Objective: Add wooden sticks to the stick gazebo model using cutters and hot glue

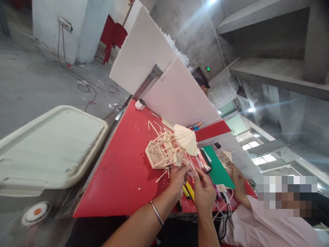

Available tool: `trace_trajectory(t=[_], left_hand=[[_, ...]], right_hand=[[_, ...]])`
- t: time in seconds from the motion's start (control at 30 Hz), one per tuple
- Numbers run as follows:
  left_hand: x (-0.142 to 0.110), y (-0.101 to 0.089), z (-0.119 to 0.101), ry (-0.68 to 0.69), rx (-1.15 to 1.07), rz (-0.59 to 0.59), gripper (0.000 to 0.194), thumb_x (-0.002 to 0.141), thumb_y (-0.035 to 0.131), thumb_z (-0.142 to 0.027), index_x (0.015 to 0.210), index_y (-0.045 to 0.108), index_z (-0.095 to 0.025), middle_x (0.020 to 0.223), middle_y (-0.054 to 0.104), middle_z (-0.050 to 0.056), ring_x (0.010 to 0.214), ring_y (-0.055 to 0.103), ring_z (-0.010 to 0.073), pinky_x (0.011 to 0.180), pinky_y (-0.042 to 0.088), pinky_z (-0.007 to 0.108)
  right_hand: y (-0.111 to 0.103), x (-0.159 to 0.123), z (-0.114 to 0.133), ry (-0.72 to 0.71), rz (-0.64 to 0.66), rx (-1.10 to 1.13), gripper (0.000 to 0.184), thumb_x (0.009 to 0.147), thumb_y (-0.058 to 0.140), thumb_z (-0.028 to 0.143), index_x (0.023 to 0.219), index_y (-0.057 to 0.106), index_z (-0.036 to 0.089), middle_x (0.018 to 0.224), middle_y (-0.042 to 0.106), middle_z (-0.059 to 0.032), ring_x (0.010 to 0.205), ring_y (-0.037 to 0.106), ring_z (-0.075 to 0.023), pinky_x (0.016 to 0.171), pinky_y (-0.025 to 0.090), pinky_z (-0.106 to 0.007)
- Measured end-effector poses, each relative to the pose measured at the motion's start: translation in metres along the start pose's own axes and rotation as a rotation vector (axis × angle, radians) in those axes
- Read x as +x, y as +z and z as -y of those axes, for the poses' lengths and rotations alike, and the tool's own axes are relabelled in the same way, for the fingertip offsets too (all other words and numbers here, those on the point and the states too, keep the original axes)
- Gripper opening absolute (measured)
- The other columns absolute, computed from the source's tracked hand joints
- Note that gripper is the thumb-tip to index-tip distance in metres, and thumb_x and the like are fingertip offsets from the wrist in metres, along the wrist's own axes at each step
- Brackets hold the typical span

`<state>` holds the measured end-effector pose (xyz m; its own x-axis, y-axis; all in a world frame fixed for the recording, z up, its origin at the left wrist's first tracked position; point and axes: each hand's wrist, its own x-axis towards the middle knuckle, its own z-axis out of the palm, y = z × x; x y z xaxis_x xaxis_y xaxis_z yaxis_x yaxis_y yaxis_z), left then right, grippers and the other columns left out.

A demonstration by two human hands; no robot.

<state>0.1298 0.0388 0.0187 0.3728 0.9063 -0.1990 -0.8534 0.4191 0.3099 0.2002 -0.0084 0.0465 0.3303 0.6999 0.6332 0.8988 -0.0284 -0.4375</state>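
Note:
A small model house of thin wooden sticks (169, 148) lies tipped on the red table (120, 171), its slatted roof toward the right. My left hand (177, 180), with a metal bangle on the wrist, is closed just below the model and pinches thin sticks. My right hand (204, 190) is beside it, fingers pinched on a thin stick (191, 167) that points up toward the model. Loose sticks lie scattered round the model. Yellow markers (189, 190) lie under my hands.
White foam panels (177, 92) stand along the table's far side. A green cutting mat (218, 168) lies to the right, where another person in a pink sleeve (257, 223) works on a second stick model. A roll of tape (140, 104) sits at the far end. A beige bin lid (51, 144) is on the left.

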Motion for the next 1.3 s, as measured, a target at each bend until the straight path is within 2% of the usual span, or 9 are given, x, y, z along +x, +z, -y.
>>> trace_trajectory(t=[0.33,0.57,0.77,1.03,1.3], left_hand=[[0.006,-0.003,0.008,-0.065,-0.079,-0.016,0.031,0.053,0.076,-0.038,0.051,0.055,-0.015,0.042,0.049,-0.004,0.037,0.038,0.0053,0.041,0.021,0.021],[0.003,0.0,0.003,-0.107,-0.141,-0.003,0.032,0.049,0.078,-0.037,0.051,0.055,-0.015,0.043,0.049,-0.004,0.038,0.038,0.0047,0.041,0.02,0.02],[0.002,0.001,0.0,-0.134,-0.18,0.025,0.036,0.044,0.081,-0.037,0.055,0.056,-0.014,0.045,0.05,-0.004,0.04,0.043,0.0052,0.041,0.022,0.018],[0.002,-0.002,0.003,-0.147,-0.153,0.021,0.037,0.044,0.085,-0.029,0.069,0.061,-0.015,0.049,0.053,-0.006,0.038,0.041,0.0028,0.039,0.021,0.016],[0.005,-0.007,0.009,-0.142,0.022,0.036,0.043,0.043,0.088,-0.033,0.072,0.062,-0.014,0.05,0.053,-0.007,0.038,0.04,0.0018,0.035,0.019,0.014]], right_hand=[[0.014,0.013,0.003,-0.102,0.054,0.006,0.037,0.081,0.053,0.047,0.094,0.07,0.017,0.095,0.069,-0.0105,0.086,0.062,-0.0207,0.076,0.048,-0.032],[0.014,0.016,-0.002,-0.135,0.081,-0.006,0.035,0.081,0.052,0.045,0.095,0.07,0.018,0.094,0.068,-0.0095,0.086,0.063,-0.0201,0.073,0.048,-0.03],[0.014,0.017,-0.002,-0.14,0.084,-0.006,0.035,0.082,0.052,0.045,0.095,0.069,0.018,0.095,0.068,-0.0092,0.087,0.062,-0.0198,0.076,0.047,-0.031],[0.01,0.012,-0.004,-0.104,0.07,0.018,0.034,0.083,0.05,0.043,0.097,0.069,0.018,0.097,0.068,-0.0093,0.088,0.062,-0.0199,0.075,0.048,-0.031],[0.007,-0.009,-0.025,-0.008,0.017,0.141,0.03,0.084,0.05,0.041,0.096,0.069,0.02,0.099,0.069,-0.009,0.097,0.061,-0.0217,0.085,0.047,-0.037]])
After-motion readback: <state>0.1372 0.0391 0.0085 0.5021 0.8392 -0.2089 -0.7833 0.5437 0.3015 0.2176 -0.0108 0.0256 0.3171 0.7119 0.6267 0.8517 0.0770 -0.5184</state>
